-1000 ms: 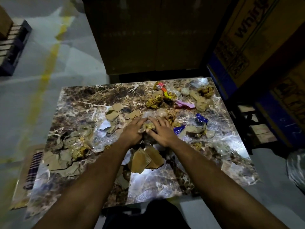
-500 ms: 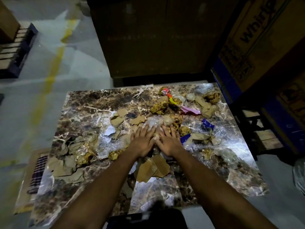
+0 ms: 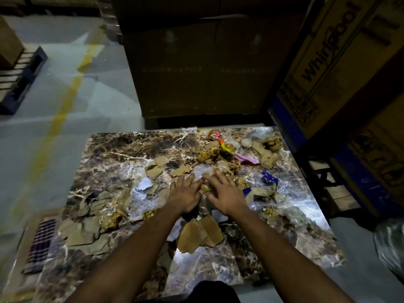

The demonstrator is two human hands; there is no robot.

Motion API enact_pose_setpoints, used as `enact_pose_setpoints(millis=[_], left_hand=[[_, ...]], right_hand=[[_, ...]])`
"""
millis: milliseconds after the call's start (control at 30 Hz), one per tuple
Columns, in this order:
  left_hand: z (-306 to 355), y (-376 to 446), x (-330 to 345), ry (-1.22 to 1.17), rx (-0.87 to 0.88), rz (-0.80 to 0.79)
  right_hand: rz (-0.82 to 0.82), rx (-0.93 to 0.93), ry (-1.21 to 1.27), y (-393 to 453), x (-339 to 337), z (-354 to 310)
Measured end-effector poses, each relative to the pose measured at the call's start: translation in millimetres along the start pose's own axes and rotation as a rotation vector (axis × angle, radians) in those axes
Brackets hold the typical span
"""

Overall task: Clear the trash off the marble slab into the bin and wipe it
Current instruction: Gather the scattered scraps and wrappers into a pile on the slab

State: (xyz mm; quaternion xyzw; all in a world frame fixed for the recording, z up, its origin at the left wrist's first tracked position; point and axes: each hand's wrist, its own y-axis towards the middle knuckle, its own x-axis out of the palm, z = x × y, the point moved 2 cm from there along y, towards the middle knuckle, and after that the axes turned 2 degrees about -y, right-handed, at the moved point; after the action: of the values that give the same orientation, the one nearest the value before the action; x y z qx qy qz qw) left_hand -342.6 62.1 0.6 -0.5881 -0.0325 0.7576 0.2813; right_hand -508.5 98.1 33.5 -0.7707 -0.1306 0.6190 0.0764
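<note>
Presently: left hand [image 3: 184, 196] and right hand [image 3: 226, 194], side by side at slab centre, fingers now flattened and spread over clear plastic wrap [image 3: 202, 171], pressing rather than gripping; a second ago they were cupped around it. Likely a gathering stroke beginning. Marble slab [image 3: 122, 147]: torn cardboard scraps [image 3: 199, 231] at 6 o'clock of the hands, coloured wrappers [image 3: 220, 142] at 1 o'clock. Bin not in view; no trash cleared yet.

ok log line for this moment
left hand open on clear crumpled plastic wrap | right hand open beside it | brown veined marble slab littered
</note>
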Motion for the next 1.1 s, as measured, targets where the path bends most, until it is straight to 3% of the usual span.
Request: enact_pose_setpoints(millis=[200,333,433,600,767,900,1000,1100], left_hand=[[-8.9,-32.7,-29.0,-0.139,0.092,0.153],[-34.8,-61.0,-37.9,-0.221,0.056,0.263],[-75.8,-86.5,-34.3,-0.291,-0.017,0.332],[-148.7,-131.5,-28.7,-0.451,-0.148,0.356],[-225.1,-180.2,-22.1,-0.231,-0.382,0.479],[-271.0,-206.8,-11.4,-0.15,-0.496,0.207],[-290.0,-202.6,3.3,-0.101,-0.44,0.021],[-287.2,-194.5,17.3,-0.162,-0.413,-0.012]], right_hand=[[0.337,0.112,0.056,-1.3,-23.1,-39.2],[0.502,-0.021,0.034,8.2,-24.1,-87.1],[0.518,-0.153,0.051,20.0,-15.8,-139.3],[0.4,-0.337,0.134,38.4,11.8,-234.2],[0.093,-0.456,0.148,59.2,40.9,-307.2],[-0.268,-0.546,-0.393,82.1,64.6,-333.9],[-0.34,-0.526,-0.511,93.3,72.6,-344.9],[-0.392,-0.488,-0.572,97.6,82.2,-349.4]])
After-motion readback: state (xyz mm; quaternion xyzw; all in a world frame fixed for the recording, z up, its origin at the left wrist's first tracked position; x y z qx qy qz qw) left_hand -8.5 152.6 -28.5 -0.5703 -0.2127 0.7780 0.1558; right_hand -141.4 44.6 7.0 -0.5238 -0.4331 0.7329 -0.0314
